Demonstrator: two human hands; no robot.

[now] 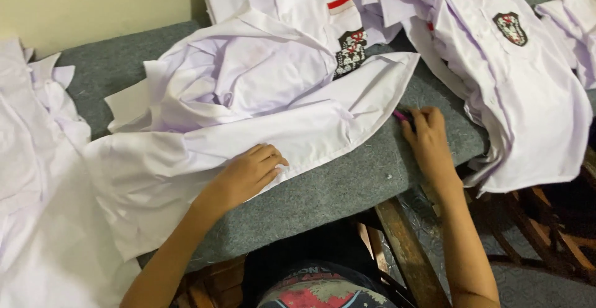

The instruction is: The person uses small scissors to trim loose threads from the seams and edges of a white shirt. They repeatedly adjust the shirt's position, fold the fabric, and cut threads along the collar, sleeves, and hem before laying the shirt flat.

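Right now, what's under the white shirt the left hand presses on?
Grey felt table cover shows beneath the white shirt at its hem. Left hand rests on top. Anything under the shirt's middle is covered.

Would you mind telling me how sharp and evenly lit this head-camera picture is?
Head view: soft, dim indoor light; the white shirt looks lilac-tinted without glare; the left hand and right hand are slightly soft; deep shadow lies under the grey table.
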